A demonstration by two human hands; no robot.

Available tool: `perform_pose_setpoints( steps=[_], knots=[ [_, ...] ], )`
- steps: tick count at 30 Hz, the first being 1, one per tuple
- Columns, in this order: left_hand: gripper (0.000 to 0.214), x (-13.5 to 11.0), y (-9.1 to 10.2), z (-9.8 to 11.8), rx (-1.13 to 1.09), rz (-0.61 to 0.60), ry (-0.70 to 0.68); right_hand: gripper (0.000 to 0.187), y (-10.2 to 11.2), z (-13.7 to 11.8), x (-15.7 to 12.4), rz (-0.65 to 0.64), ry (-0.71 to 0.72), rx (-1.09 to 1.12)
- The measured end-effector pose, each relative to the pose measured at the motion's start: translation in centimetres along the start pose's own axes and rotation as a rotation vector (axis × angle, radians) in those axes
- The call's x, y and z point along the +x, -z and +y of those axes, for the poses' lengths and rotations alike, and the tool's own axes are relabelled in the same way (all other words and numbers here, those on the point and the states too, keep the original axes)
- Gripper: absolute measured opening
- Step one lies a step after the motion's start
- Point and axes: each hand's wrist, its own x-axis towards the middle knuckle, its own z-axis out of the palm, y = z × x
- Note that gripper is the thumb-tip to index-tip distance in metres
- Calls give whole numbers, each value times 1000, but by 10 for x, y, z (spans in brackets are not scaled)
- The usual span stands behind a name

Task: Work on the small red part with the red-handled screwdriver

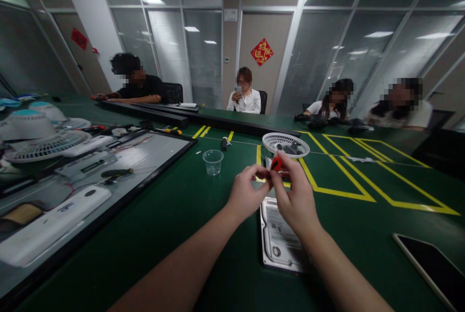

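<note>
My left hand point(246, 195) and my right hand point(296, 200) meet above the green table point(181, 215), fingers pinched together. Between their fingertips is a small red object point(276, 163), which I cannot identify; both hands grip it. Directly beneath the hands lies a silver hard disk drive point(278, 241), flat on the table. Just beyond the hands sits a white round fan grille point(286, 144) with small parts in it. A clear plastic cup point(212, 162) stands to the left of the hands.
A large black-framed panel point(109, 176) with white fan parts point(39, 137) and a screwdriver point(116, 172) fills the left. A dark tablet point(432, 266) lies at the right edge. Yellow tape lines point(345, 191) mark the table. Several people sit along the far side.
</note>
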Motion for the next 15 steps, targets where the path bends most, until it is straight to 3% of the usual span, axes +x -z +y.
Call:
perform_pose_setpoints(
  steps=[6, 15],
  knots=[
    [12, 0, 0, 0, -38, -47, -4, 46, -1, 2, -1, -18, -10, 9],
    [8, 0, 0, 5, -3, -11, -6, 48, 1, -2, 0, 26, -5, -16]
  ],
)
